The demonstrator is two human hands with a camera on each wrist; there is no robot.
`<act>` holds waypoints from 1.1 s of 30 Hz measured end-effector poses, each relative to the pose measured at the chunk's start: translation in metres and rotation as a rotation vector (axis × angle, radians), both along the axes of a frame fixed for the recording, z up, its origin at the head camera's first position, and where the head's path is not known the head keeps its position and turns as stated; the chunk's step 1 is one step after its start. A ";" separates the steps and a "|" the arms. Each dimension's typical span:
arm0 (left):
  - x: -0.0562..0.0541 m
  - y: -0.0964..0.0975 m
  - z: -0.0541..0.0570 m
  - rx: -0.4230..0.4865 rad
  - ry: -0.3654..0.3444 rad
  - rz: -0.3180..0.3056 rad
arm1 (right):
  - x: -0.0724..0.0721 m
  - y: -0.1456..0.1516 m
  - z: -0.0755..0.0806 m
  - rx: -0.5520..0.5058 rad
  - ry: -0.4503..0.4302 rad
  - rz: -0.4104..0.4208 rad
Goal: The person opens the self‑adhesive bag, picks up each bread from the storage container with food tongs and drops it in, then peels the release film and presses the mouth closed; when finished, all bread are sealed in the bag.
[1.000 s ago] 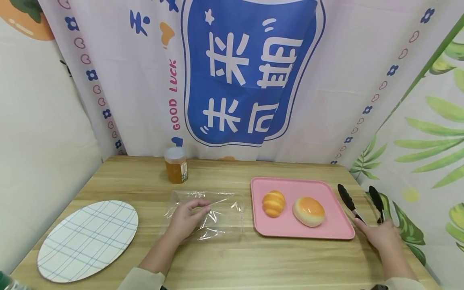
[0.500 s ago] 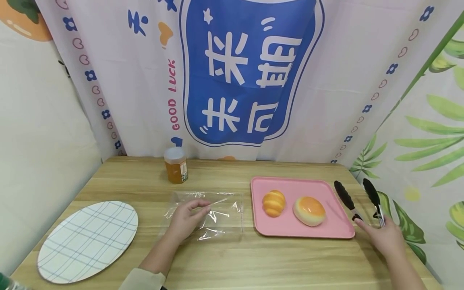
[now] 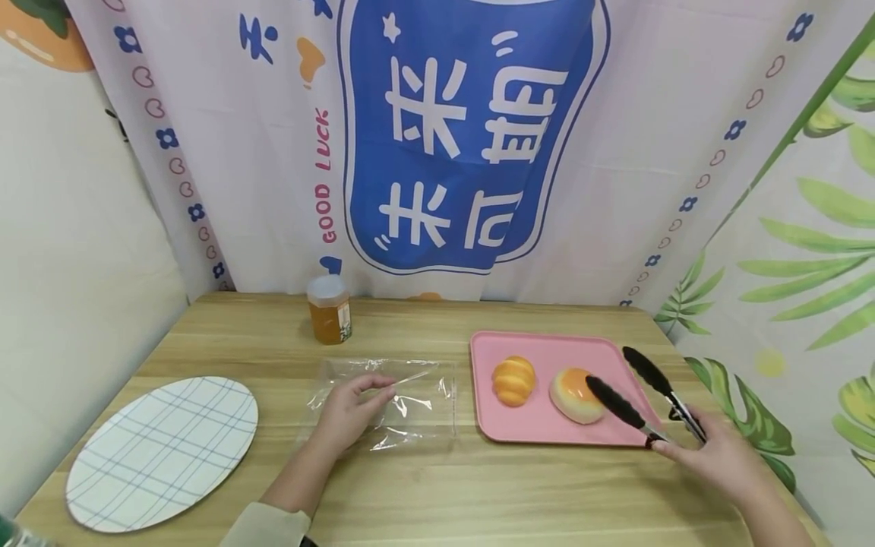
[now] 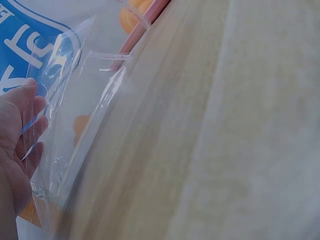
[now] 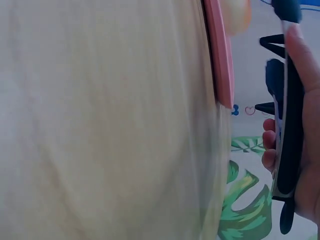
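My left hand [image 3: 354,410] pinches the upper layer of a clear plastic bag [image 3: 424,403] between thumb and fingers. In the left wrist view the film of the bag [image 4: 62,80] rises away from the wood. My right hand [image 3: 718,448] grips a pair of tongs [image 3: 673,399] with black tips, their arms spread apart. One tip overlaps the right side of a round bun [image 3: 570,395] from the head; whether they touch I cannot tell. A striped croissant-like roll [image 3: 514,381] lies left of the bun. Both breads sit on a pink tray [image 3: 492,429].
A jar of amber contents [image 3: 330,310] stands behind the bag. On the left lies an oval checked placemat or board [image 3: 164,456]. A green-topped item [image 3: 17,532] is cut off at the lower left corner. Printed cloth [image 3: 273,190] hangs behind the wooden table [image 3: 437,501].
My right hand has brought the tongs leftward from beside the tray, so their tips now reach over its right part. The left hand stays at the bag.
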State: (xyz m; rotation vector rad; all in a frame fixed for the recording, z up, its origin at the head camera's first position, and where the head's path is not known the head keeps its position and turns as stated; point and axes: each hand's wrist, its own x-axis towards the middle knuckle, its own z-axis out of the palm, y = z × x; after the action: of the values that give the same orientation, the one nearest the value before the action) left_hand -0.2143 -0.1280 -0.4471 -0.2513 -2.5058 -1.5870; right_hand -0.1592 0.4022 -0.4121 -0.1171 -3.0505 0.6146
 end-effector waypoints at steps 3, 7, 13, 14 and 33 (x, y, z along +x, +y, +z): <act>0.000 0.000 0.000 -0.001 -0.001 0.003 | 0.002 -0.004 0.003 0.058 -0.019 0.041; 0.000 0.000 0.000 -0.002 -0.001 0.002 | 0.002 -0.006 0.006 0.091 -0.029 0.081; 0.001 -0.001 0.000 -0.009 -0.001 0.005 | -0.001 -0.007 0.007 0.114 -0.049 0.113; 0.001 -0.001 0.000 -0.012 0.002 0.005 | -0.002 -0.008 0.007 0.113 -0.051 0.116; 0.000 0.001 -0.002 -0.020 0.020 0.016 | -0.004 -0.023 0.018 0.070 -0.003 0.123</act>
State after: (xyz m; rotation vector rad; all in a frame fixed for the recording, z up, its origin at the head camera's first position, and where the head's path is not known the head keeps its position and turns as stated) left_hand -0.2140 -0.1270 -0.4491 -0.2477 -2.5033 -1.5469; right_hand -0.1635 0.3796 -0.3942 0.0720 -3.0954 0.5121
